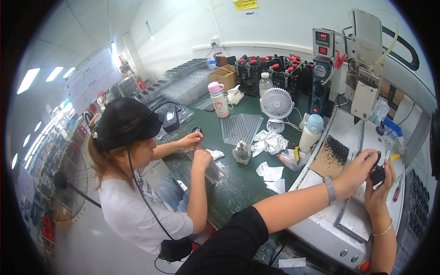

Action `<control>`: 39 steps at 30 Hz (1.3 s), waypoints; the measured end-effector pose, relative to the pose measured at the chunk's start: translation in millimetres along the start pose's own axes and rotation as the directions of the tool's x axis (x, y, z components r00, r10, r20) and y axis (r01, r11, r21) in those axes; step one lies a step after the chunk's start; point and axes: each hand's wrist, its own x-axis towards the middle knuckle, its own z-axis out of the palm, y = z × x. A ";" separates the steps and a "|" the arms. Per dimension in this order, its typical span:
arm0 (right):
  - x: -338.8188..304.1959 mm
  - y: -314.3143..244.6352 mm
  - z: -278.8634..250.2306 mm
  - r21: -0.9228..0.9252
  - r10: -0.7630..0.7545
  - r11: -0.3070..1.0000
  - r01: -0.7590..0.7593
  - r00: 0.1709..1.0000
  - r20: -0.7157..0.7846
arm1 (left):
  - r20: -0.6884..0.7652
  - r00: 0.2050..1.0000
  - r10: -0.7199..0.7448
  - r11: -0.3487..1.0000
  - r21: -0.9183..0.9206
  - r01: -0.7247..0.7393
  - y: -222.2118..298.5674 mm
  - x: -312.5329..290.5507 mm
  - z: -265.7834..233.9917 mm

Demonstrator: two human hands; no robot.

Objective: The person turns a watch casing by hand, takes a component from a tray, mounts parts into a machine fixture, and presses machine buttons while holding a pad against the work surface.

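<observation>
My left hand (360, 167) and my right hand (382, 185) meet over the grey machine bed (353, 215) at the right, both closed around one small black part (376, 173). A grey watch band sits on my left wrist and a thin bangle on my right. My fingers cover most of the part. Just left of my hands lies a tan board (331, 158) strewn with many small black pieces.
A co-worker in a black cap (123, 123) sits at the left, handling a small item over the green table (238, 183). On the table stand a small white fan (276, 103), bottles, crumpled white wipes (269, 142) and clear trays. A dispensing machine (364, 59) rises behind my hands.
</observation>
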 end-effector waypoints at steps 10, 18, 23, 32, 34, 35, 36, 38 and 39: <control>11.4 -8.5 2.9 -0.053 -0.036 0.998 0.038 0.999 0.036 | 0.157 0.969 0.192 0.957 0.189 -0.220 -3.1 2.7 -2.4; 6.5 -5.9 1.6 -0.008 0.072 0.997 -0.071 0.996 0.054 | 0.146 0.932 0.332 0.811 0.460 -0.361 -3.1 -3.4 -0.3; 9.4 -7.9 0.1 0.007 0.053 0.999 -0.053 0.998 0.036 | 0.157 0.929 0.334 0.816 0.445 -0.368 -7.9 1.3 -4.4; 13.5 -10.4 -0.6 0.030 0.022 0.999 -0.021 1.000 -0.007 | 0.190 0.933 0.307 0.886 0.300 -0.353 -8.7 1.1 -0.4; 15.3 -11.2 -0.9 0.079 0.014 0.997 -0.013 1.000 -0.008 | 0.233 0.921 0.313 0.880 0.293 -0.373 -8.5 1.6 -1.1; 14.9 -10.3 -1.2 0.084 0.039 0.996 -0.040 0.999 0.021 | 0.231 0.920 0.315 0.879 0.296 -0.375 -10.8 4.1 -3.6; 14.0 -9.1 -2.1 0.087 0.065 0.994 -0.070 0.997 0.051 | 0.229 0.920 0.316 0.878 0.297 -0.376 -11.8 5.4 -4.4; 10.2 -5.6 -1.6 0.082 0.033 0.996 -0.036 0.999 0.033 | 0.197 0.930 0.312 0.880 0.310 -0.361 -14.5 6.9 -5.3; 9.0 -4.5 -1.1 0.081 0.000 0.997 -0.001 1.000 0.014 | 0.161 0.938 0.308 0.880 0.326 -0.345 -14.9 7.1 -5.6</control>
